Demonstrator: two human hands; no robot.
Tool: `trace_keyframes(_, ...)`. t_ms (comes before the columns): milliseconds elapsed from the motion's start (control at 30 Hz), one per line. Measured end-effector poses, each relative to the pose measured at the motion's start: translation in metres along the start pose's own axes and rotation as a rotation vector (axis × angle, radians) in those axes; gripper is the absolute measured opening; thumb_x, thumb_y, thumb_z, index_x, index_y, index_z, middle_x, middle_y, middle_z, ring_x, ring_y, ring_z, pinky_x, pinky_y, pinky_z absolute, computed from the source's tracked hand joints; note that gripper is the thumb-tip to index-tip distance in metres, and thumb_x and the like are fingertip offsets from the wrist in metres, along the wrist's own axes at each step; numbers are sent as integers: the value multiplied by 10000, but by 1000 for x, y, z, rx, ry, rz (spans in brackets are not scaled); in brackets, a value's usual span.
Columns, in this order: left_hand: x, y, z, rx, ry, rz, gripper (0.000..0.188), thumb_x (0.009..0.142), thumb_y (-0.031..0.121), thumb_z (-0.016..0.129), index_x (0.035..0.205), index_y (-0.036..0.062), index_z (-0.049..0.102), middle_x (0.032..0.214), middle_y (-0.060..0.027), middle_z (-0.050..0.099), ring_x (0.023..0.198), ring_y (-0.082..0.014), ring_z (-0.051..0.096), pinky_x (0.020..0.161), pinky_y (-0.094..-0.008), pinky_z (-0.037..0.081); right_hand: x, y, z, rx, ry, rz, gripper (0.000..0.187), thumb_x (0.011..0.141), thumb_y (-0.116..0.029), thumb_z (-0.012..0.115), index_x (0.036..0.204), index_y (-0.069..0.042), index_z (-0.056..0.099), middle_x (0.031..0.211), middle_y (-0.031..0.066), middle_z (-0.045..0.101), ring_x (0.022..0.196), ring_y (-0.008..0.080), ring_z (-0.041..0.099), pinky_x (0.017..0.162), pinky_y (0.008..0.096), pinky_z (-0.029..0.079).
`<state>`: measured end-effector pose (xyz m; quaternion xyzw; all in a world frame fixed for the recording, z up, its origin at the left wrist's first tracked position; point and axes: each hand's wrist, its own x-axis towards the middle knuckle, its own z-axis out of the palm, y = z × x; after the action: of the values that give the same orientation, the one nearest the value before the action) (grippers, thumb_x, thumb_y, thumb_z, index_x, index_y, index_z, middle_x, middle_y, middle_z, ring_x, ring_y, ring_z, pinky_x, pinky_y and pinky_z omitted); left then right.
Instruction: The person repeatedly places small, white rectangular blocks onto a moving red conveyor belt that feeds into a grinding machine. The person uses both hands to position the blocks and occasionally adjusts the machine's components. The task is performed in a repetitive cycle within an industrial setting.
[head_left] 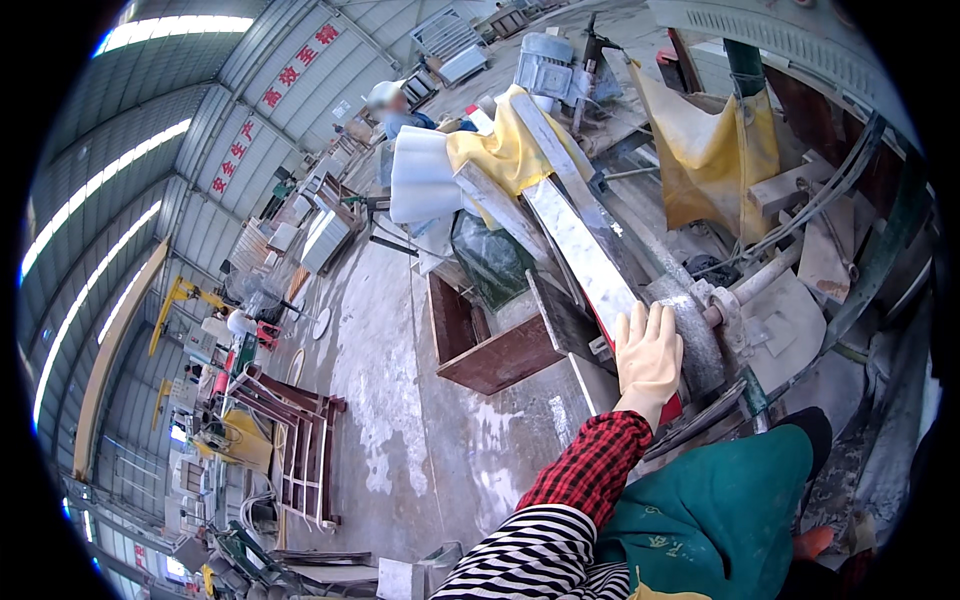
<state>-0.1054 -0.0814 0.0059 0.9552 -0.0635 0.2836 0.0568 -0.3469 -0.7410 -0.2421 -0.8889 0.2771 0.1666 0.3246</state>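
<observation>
My left hand (648,355), in a cream rubber glove, lies palm down with its fingers stretched out. It rests on the near end of a long, narrow white strip (580,240) with red along its lower edge. Beside the fingers is a rough grey roller-like machine part (690,335), with a metal shaft fitting next to it. Toward its far end, the strip passes under a yellow cloth (505,145) flanked by worn boards (555,135). My right hand does not show.
A brown open-topped box frame (500,350) stands left of the strip, near a dark green sheet (490,260). A yellow cloth flap (710,160) hangs at the right. Farther off are a person (400,118), a white curved sheet (425,175) and a dark red metal rack (305,450).
</observation>
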Motion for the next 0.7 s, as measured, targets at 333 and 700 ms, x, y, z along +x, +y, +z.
trace_keyframes(333, -7, 4, 0, -11, 38, 14, 453, 877, 188, 633, 1283, -8, 591, 1320, -165, 593, 1278, -379, 495, 1085, -525, 354, -10, -22, -7, 4, -8, -2, 326, 979, -235, 600, 1161, 34, 633, 948, 205, 694, 853, 333, 703, 723, 415, 559)
trace_keyframes(700, -10, 3, -3, -47, 4, 46, 474, 849, 218, 666, 1273, 14, 601, 1231, -141, 632, 1172, -344, 544, 1009, -476, 397, -22, -27, -18, 47, 7, 14, 324, 982, -235, 598, 1160, 35, 630, 938, 201, 693, 839, 324, 706, 711, 409, 561)
